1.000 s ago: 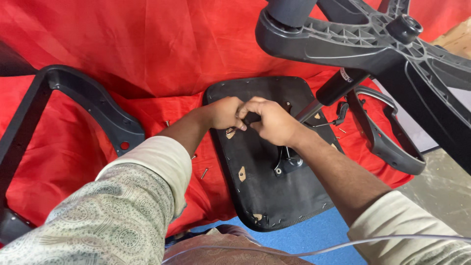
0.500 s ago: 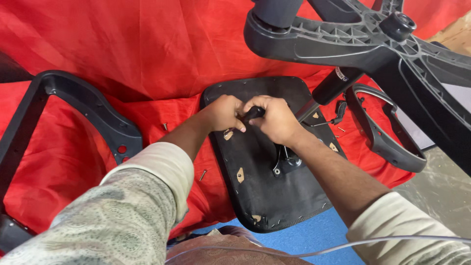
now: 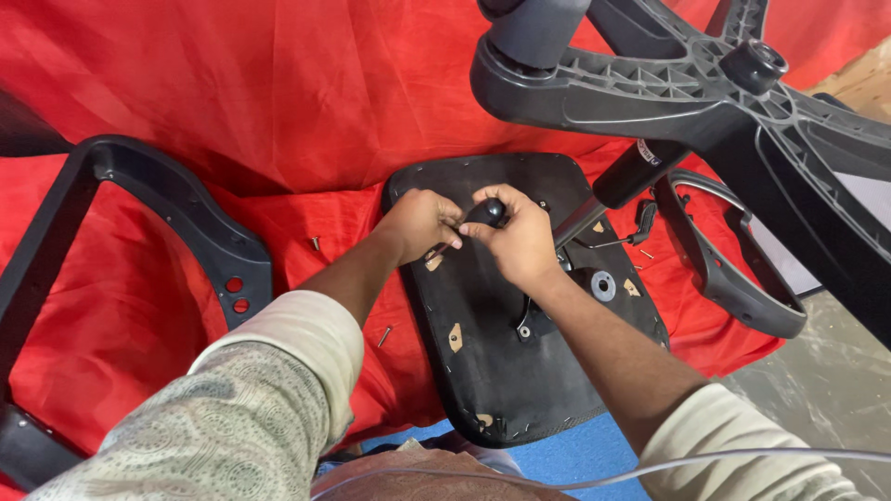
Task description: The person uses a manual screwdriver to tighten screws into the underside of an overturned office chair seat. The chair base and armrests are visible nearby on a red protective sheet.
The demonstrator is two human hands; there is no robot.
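gripping black knob [image 3: 488,212] with right hand [image 3: 515,239], fingers curled round; left hand [image 3: 419,223] pinching shaft just left, over seat pan [image 3: 501,371].

Seat pan [image 3: 506,371] between armrests [image 3: 176,218], seemingly.

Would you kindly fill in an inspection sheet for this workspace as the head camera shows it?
Surface: red cloth, wrinkled, spread under all parts.
Job's things: black seat pan lying underside up; black knob above it.
Clutter: loose screws on the cloth; armrest at left, second armrest at right; chair base overhead at top right.
Grippers: left hand rests on the seat pan beside the knob; right hand is closed around the knob.
Cables: thin white cord near the body.
Surroundings: grey floor at right.
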